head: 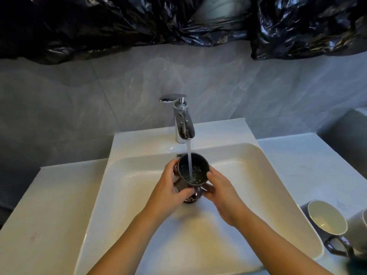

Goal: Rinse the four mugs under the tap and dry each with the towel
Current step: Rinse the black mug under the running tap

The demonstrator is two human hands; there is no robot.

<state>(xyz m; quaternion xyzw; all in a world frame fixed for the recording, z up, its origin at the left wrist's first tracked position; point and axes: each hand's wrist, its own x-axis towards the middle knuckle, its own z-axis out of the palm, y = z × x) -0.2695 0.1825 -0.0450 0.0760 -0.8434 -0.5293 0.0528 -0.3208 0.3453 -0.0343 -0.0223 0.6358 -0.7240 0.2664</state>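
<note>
A dark mug (193, 169) is held over the sink (248, 155), tilted toward the camera, w/ the tap (183, 120) stream running into it. It is gripped from both sides: left hand (170, 187) curled round its left wall, right hand (220, 192) wrapped round its right side, thumb near the rim. Two more mugs, a grey mug (325, 221) & a white mug (358, 228), are seen on the counter (288, 165) at right, lying tipped.

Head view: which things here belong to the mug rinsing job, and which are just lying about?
In the job:
dark mug, held by left hand and right hand under the stream
tap, running
sink
grey mug and white mug, waiting on the counter

Lying about:
black plastic sheeting on the wall

No towel in view.
</note>
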